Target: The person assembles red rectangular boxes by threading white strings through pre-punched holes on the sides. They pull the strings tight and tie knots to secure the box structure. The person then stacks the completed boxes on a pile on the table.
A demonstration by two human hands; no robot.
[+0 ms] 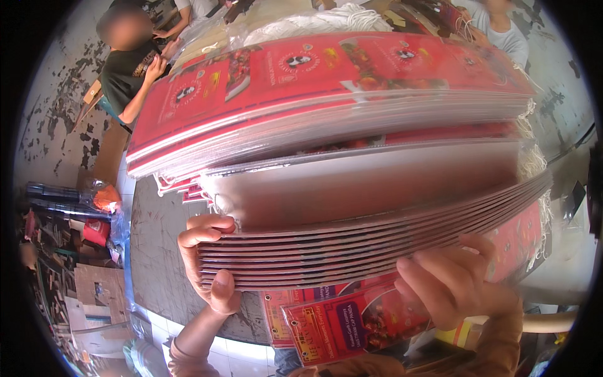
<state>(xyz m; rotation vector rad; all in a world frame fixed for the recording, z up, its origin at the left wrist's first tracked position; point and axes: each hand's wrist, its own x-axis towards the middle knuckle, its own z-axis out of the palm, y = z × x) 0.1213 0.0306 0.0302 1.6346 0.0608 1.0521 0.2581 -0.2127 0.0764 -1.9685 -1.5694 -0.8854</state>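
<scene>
A thick stack of flat printed sheets [301, 264] is tilted up with its layered edges facing me. Their kind I cannot make out; a pale face shows behind the top edge. My left hand [210, 267] is closed round the left end, thumb in front and fingers over the top corner. Curled against the front edges at the right is my right hand [449, 276], slightly blurred, with part of its grip hidden. Beneath the stack lie red printed pieces with pictures of food [358, 323]. Behind it rises a tall pile of similar red sheets [282, 75], with white cords at its ends.
A grey, scratched tabletop [163, 251] lies under the piles. White cord [320, 22] is heaped at the back. One person [129, 69] sits at the far left; others are partly seen at the back. Cardboard pieces [103, 289] and bundled materials cover the floor at left.
</scene>
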